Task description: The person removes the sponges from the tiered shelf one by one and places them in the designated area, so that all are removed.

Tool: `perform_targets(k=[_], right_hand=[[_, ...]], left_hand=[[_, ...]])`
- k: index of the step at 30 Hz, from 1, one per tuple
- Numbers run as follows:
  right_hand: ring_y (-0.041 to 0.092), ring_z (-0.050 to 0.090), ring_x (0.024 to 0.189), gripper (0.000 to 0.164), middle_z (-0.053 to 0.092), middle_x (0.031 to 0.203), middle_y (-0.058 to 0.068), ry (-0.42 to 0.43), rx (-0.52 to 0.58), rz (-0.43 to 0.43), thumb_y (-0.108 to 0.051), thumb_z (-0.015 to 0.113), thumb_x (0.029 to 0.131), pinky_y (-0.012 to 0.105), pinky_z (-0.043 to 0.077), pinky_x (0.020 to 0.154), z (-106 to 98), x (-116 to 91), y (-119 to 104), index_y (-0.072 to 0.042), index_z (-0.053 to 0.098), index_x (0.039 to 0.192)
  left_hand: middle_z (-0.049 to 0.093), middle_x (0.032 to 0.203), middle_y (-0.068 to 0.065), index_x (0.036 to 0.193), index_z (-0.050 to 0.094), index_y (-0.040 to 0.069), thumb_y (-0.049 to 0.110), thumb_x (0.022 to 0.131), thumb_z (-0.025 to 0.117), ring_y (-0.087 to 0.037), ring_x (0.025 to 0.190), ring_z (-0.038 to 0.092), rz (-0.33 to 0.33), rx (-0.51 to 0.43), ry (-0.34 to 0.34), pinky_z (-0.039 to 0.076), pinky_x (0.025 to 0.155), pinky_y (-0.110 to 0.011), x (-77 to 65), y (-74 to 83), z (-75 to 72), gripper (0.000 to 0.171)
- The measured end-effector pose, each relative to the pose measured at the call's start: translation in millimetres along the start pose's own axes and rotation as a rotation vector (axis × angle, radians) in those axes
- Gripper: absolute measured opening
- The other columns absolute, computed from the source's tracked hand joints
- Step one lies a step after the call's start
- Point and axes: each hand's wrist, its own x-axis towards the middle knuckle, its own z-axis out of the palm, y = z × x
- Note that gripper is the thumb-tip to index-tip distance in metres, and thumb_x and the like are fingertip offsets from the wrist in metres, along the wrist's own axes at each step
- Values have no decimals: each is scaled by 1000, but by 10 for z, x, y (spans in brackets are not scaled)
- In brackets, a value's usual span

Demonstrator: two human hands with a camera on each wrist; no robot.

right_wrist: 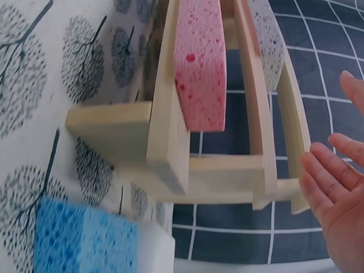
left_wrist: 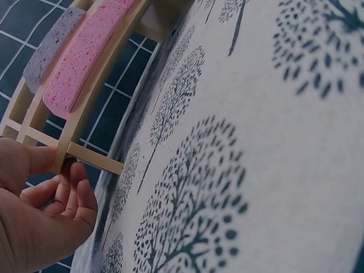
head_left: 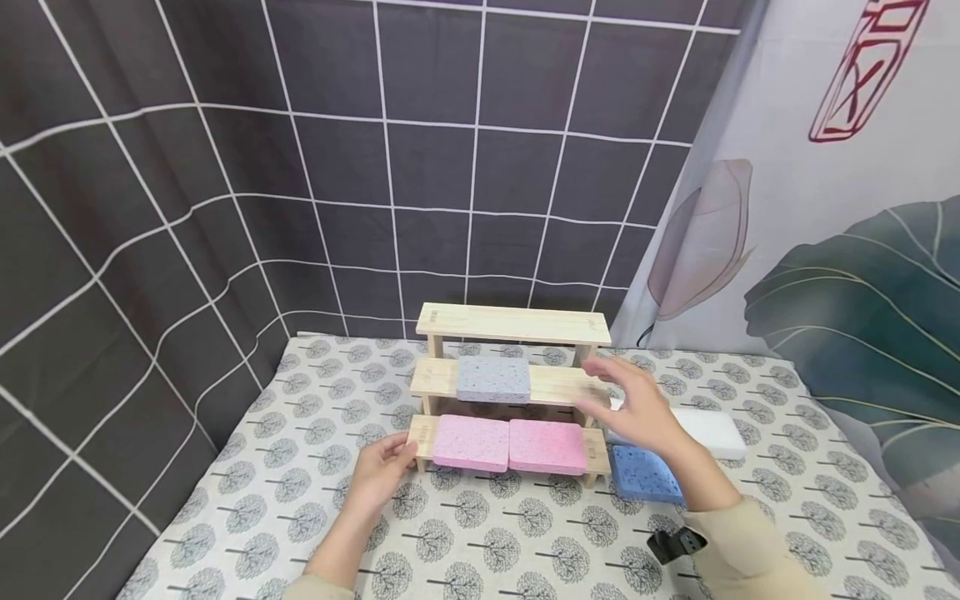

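Note:
A three-step wooden stand (head_left: 517, 323) stands on the cloth. Two pink sponges (head_left: 471, 443) lie side by side on its lowest step, and a grey speckled sponge (head_left: 492, 379) lies on the middle one. My left hand (head_left: 378, 475) pinches the left end of the lowest step, thumb above and fingers curled below, as the left wrist view (left_wrist: 51, 210) shows. By the right end of the middle step is my right hand (head_left: 633, 404), holding nothing, its fingers spread and extended in the right wrist view. Beneath it lie a blue sponge (head_left: 637, 473) and a white block (head_left: 712, 432).
The top step of the stand bears no sponge. A tree-patterned cloth (head_left: 495, 550) covers the table. Behind hangs a dark curtain (head_left: 435, 167) with white grid lines, and a leaf-printed curtain (head_left: 847, 275) hangs at the right. A black strap end (head_left: 675, 546) sticks out near the right sleeve.

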Motion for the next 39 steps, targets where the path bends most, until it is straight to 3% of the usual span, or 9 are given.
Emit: perform_targets(k=[13, 24, 30, 39], right_hand=[[34, 59, 120, 63, 65, 131, 14, -69, -42, 12, -34, 81, 85, 61, 47, 101, 209, 195, -115, -4, 59, 137], [37, 54, 128, 69, 60, 138, 16, -136, -46, 33, -35, 82, 85, 60, 39, 110, 408, 334, -187, -1, 56, 140], [36, 58, 124, 70, 60, 136, 17, -131, -52, 18, -34, 83, 83, 55, 42, 109, 496, 403, -203, -1, 57, 139], [39, 52, 128, 79, 56, 139, 19, -196, -114, 51, -45, 80, 84, 57, 41, 110, 603, 491, -273, -1, 53, 143]], left_hand=[[67, 104, -15, 132, 55, -14, 9, 100, 61, -22, 90, 63, 8, -28, -8, 59, 76, -27, 0, 11, -9, 40], [68, 106, -15, 134, 55, -13, 12, 100, 61, -23, 93, 64, 0, -13, -9, 59, 79, -30, -25, 15, -13, 42], [69, 105, -13, 132, 57, -11, 12, 100, 62, -21, 92, 65, 6, 9, 2, 58, 78, -28, -10, 1, 6, 41], [69, 105, -14, 132, 56, -12, 11, 99, 63, -20, 90, 64, 4, -8, 4, 57, 76, -26, 9, -17, 5, 41]])
